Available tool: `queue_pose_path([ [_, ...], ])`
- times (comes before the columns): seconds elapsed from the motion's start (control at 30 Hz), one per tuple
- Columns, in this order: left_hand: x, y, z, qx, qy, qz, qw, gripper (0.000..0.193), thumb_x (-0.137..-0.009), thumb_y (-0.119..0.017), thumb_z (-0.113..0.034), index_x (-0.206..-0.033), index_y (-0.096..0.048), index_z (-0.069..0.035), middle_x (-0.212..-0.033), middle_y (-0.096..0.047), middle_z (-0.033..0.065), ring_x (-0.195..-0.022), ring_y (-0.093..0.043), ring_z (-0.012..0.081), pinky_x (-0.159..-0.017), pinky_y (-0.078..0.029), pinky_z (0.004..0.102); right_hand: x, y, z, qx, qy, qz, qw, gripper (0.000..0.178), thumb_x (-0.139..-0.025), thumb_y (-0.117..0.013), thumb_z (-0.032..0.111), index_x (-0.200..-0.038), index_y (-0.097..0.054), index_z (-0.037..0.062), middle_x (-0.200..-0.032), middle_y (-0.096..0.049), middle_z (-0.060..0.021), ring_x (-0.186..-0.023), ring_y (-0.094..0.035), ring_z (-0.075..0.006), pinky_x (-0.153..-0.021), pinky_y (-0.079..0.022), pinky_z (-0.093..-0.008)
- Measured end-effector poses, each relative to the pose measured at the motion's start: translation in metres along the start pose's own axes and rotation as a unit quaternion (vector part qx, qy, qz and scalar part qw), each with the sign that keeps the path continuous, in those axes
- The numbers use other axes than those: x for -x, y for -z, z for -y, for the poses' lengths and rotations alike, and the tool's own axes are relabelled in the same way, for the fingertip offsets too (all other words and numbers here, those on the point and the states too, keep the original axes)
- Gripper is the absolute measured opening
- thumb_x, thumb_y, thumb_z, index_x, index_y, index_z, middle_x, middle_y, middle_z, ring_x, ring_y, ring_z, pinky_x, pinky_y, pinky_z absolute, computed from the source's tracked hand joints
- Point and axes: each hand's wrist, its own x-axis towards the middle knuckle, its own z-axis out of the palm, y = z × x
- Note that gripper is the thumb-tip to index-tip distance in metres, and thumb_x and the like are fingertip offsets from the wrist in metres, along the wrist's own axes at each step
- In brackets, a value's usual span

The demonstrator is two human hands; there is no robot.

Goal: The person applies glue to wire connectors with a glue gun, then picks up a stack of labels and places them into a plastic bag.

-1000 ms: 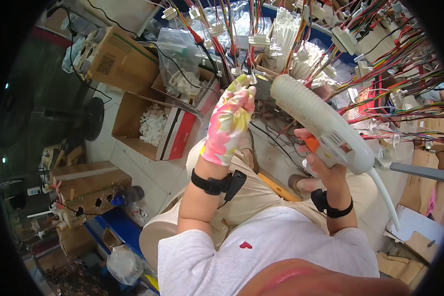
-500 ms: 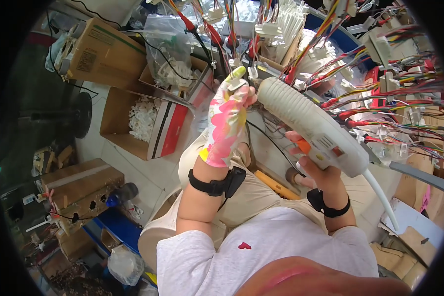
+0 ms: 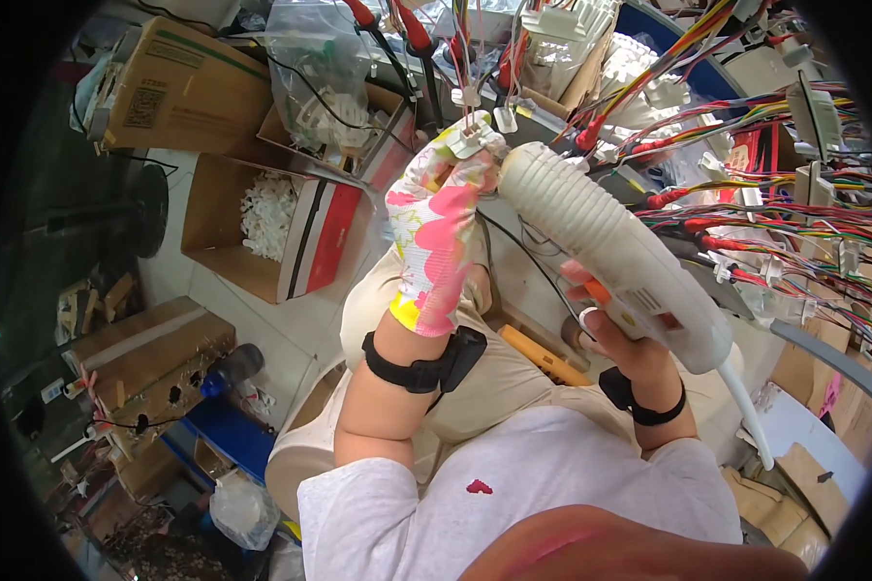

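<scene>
My left hand wears a white glove with pink and yellow patterns. Its fingers are closed around a small white plastic connector with thin wires rising from it. Bare-skinned, my right hand grips a white corded heat gun from below, thumb on the near side beside an orange button. The gun slants up and left; its ribbed barrel ends close to the gloved fingers and the connector. A white cable leaves its rear end.
Bundles of coloured wires with red sleeves and white connectors crowd the far and right sides. An open carton with small white parts stands at left, near a larger brown box. A yellow-orange bar lies below my hands.
My left hand has turned, its raised thumb now folded down near the connector. The heat gun's tip remains beside it, and the whole view has shifted slightly.
</scene>
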Motion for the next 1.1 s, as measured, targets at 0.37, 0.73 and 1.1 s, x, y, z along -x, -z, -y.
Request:
queue_pose_path([
  [0.37, 0.002, -0.008, 0.003, -0.076, -0.042, -0.023, 0.996, 0.033, -0.090, -0.045, 0.003, -0.122, -0.054, 0.004, -0.105, -0.063, 0.0086, -0.089, -0.061, 0.0132, -0.083, -0.048, 0.0269, -0.006, -0.003, 0.002, 0.076, 0.003, 0.003, 0.997, 0.033, -0.086, -0.057, 0.005, -0.118, -0.053, -0.0010, -0.112, -0.057, -0.0129, -0.103, -0.055, -0.0200, -0.085, -0.047, -0.0312],
  [0.73, 0.002, -0.003, 0.009, 0.039, -0.018, -0.018, 0.999, 0.027, -0.088, -0.054, -0.001, -0.114, -0.059, 0.003, -0.104, -0.065, 0.0050, -0.090, -0.058, 0.0095, -0.079, -0.045, 0.0233, -0.011, -0.008, 0.008, 0.095, 0.019, 0.002, 0.995, 0.026, -0.085, -0.055, 0.004, -0.112, -0.055, 0.0011, -0.104, -0.056, -0.0103, -0.098, -0.055, -0.0180, -0.079, -0.050, -0.0297],
  [1.1, 0.005, -0.002, 0.010, 0.049, -0.034, -0.004, 0.998, 0.027, -0.087, -0.054, 0.001, -0.114, -0.058, 0.002, -0.104, -0.064, 0.0061, -0.091, -0.059, 0.0114, -0.080, -0.046, 0.0235, -0.008, -0.007, 0.007, 0.019, 0.005, -0.013, 1.000, 0.031, -0.085, -0.055, 0.001, -0.116, -0.052, 0.0022, -0.103, -0.056, -0.0091, -0.098, -0.055, -0.0178, -0.079, -0.051, -0.0300],
])
